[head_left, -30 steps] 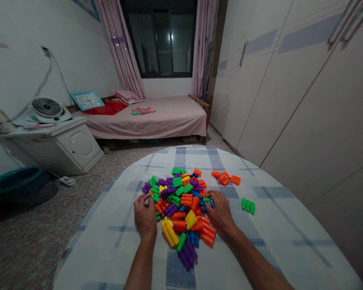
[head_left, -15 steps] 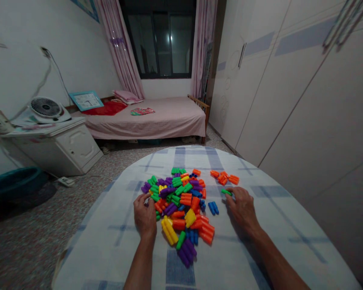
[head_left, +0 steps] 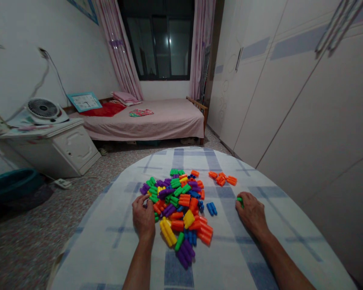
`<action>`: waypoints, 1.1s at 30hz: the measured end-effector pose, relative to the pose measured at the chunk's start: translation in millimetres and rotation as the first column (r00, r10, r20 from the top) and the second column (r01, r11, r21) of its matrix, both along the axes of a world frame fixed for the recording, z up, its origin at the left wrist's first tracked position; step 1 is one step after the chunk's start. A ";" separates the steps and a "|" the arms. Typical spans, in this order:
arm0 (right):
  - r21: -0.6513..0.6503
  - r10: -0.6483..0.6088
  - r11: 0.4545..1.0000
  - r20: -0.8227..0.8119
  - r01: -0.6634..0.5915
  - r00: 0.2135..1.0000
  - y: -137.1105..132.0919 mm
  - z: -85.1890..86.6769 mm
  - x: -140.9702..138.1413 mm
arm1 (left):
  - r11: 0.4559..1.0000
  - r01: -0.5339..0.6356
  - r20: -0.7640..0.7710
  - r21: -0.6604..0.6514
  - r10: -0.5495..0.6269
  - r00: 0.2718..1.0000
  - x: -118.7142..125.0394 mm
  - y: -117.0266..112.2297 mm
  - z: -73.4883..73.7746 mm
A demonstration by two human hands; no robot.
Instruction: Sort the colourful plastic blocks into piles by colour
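Note:
On the right side of the table, my right hand (head_left: 251,213) is closed around a green plastic building piece (head_left: 240,200), only part of which shows. My left hand (head_left: 143,216) rests at the left edge of a mixed pile of plastic building pieces (head_left: 172,201). Its fingers are bent, with a gap between thumb and forefinger, beside green and purple pieces. The pile holds green, purple, orange, yellow and blue tube-shaped pieces. A blue piece (head_left: 211,208) lies apart, between the pile and my right hand. Farther back sits a small group of orange pieces (head_left: 222,178).
A blue and white checked cloth covers the rounded table (head_left: 224,262). Beyond it are a bed (head_left: 169,121), a white cabinet (head_left: 75,147) carrying a fan (head_left: 45,109), and a wardrobe (head_left: 314,121) along the right. A teal basin (head_left: 15,183) stands on the floor.
My right hand has moved to the right and slightly toward me with the green building piece, away from the orange group. My left hand has stayed at the pile's edge.

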State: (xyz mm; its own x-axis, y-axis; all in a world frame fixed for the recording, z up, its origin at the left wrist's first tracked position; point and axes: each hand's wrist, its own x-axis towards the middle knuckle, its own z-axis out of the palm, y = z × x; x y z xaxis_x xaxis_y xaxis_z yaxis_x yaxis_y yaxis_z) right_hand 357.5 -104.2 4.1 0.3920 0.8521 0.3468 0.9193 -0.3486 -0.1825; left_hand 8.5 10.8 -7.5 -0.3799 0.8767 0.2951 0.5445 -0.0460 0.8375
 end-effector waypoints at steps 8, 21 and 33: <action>-0.180 -0.117 0.975 0.087 0.131 0.989 37.7 15.2 1.8 | 1.000 -0.010 0.012 -0.008 0.010 1.000 1.9 -1.8 2.3; 0.193 0.445 0.892 -0.216 -0.408 0.869 93.4 35.9 -68.8 | 0.999 -0.016 -0.012 -0.029 0.016 1.000 3.1 -3.0 4.6; 0.182 0.593 0.805 -0.302 -0.565 0.746 90.1 34.7 -140.8 | 1.000 -0.004 0.010 0.001 0.004 1.000 3.1 -2.6 4.0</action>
State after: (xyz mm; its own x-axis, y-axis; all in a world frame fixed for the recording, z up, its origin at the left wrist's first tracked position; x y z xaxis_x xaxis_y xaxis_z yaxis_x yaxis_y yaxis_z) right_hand 216.7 -14.1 38.8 -0.0675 0.9302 0.3609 0.8192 0.2581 -0.5122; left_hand 11.6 8.2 -3.5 -0.3862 0.8750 0.2918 0.5361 -0.0445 0.8430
